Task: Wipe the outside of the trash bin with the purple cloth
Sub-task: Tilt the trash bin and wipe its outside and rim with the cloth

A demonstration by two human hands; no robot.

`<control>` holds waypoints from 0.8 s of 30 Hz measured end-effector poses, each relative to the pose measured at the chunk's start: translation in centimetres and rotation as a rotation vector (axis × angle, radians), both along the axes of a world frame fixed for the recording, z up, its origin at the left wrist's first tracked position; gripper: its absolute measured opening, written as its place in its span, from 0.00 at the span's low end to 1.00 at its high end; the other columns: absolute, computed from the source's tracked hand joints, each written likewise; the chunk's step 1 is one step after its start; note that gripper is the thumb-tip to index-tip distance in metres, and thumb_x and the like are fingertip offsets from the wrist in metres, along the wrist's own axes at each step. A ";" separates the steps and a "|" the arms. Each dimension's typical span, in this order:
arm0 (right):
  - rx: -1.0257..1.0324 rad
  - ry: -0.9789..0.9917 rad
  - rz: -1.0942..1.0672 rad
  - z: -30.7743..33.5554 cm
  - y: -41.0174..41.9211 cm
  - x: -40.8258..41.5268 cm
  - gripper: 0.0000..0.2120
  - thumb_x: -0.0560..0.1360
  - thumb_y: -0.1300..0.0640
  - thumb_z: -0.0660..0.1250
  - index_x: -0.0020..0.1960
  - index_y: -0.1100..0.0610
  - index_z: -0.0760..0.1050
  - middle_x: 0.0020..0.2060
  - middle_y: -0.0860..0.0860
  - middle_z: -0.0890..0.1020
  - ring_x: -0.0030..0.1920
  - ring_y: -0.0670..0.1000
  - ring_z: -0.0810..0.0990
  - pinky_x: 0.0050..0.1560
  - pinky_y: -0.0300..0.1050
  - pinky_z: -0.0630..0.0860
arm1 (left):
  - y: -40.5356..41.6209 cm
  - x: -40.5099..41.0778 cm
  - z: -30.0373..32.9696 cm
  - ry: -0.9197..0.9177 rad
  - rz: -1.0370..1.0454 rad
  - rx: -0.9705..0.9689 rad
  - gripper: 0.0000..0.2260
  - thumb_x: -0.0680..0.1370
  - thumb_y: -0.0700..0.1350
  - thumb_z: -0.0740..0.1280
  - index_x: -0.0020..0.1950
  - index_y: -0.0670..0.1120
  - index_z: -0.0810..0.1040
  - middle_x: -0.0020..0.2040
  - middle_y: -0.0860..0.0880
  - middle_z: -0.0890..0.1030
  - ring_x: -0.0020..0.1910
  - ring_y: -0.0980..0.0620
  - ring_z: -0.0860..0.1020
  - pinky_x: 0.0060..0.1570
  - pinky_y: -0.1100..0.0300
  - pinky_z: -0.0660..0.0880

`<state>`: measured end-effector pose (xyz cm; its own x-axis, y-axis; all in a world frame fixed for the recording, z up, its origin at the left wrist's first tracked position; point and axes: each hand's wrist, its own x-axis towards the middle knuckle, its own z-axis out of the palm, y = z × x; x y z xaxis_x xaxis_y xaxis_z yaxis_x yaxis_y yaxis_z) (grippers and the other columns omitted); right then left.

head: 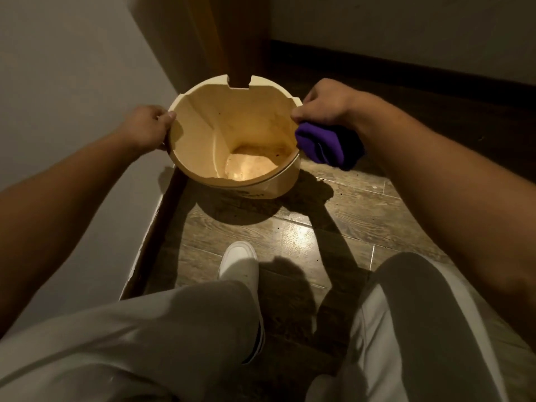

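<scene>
A round cream trash bin (278, 185) stands on the floor in front of me, open at the top, with a stained, bare inside. My left hand (146, 126) grips the bin's left rim, thumb over the edge. My right hand (324, 103) is at the right rim with its thumb on the edge, and it holds a folded purple cloth (322, 146) that hangs beside the bin's right outer wall. The bin's far side and most of its outer wall are hidden from me.
A pale wall (72, 82) with a baseboard runs close along the bin's left. A brown wooden post (232, 39) rises just behind the bin. The wood-look floor (304, 233) lies between the bin and my white shoe (240, 262) and my grey trouser legs.
</scene>
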<state>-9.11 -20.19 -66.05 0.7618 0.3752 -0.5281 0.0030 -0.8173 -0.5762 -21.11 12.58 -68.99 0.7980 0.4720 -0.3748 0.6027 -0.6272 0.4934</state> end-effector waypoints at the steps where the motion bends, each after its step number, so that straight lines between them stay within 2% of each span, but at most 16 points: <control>1: 0.010 0.013 -0.005 -0.3 -0.4 0.0 0.09 0.76 0.48 0.74 0.48 0.54 0.84 0.44 0.52 0.85 0.42 0.50 0.84 0.36 0.41 0.77 | 0.0 0.1 -0.1 -0.007 -0.017 -0.002 0.16 0.86 0.54 0.57 0.62 0.44 0.77 0.49 0.45 0.81 0.47 0.47 0.81 0.41 0.56 0.76; 5: 0.071 0.041 -0.073 -1.7 -1.3 -0.1 0.08 0.78 0.49 0.73 0.46 0.54 0.84 0.40 0.51 0.84 0.38 0.48 0.83 0.35 0.40 0.76 | 0.0 0.9 0.2 -0.062 -0.011 0.025 0.13 0.86 0.52 0.57 0.60 0.46 0.76 0.45 0.47 0.80 0.41 0.50 0.81 0.35 0.60 0.74; 10: 0.079 0.079 -0.096 -3.0 -2.2 -0.5 0.09 0.78 0.49 0.72 0.44 0.53 0.83 0.37 0.50 0.83 0.36 0.48 0.82 0.36 0.41 0.76 | -0.6 1.1 -0.1 -0.085 -0.053 0.042 0.12 0.86 0.52 0.57 0.58 0.46 0.76 0.43 0.46 0.81 0.39 0.49 0.82 0.37 0.56 0.77; 14: 0.078 0.092 -0.095 -3.4 -2.7 -0.7 0.08 0.77 0.49 0.73 0.44 0.53 0.84 0.37 0.50 0.83 0.36 0.48 0.82 0.36 0.41 0.77 | -0.9 1.3 -0.6 -0.082 -0.083 0.092 0.12 0.86 0.51 0.57 0.57 0.46 0.76 0.40 0.48 0.80 0.35 0.50 0.82 0.33 0.59 0.74; 20: 0.076 0.095 -0.085 -4.2 -3.0 -1.4 0.09 0.77 0.49 0.72 0.42 0.53 0.83 0.36 0.50 0.82 0.35 0.48 0.81 0.35 0.41 0.76 | -1.2 1.1 -1.4 -0.035 -0.099 0.112 0.12 0.86 0.51 0.57 0.57 0.45 0.76 0.40 0.48 0.80 0.35 0.51 0.82 0.32 0.60 0.72; 24: 0.102 0.082 -0.097 -4.6 -3.1 -1.9 0.09 0.77 0.49 0.73 0.43 0.54 0.83 0.36 0.50 0.82 0.37 0.49 0.81 0.36 0.41 0.77 | -1.3 0.7 -2.0 0.007 -0.094 0.115 0.14 0.87 0.51 0.56 0.62 0.44 0.75 0.43 0.45 0.81 0.35 0.50 0.82 0.31 0.60 0.73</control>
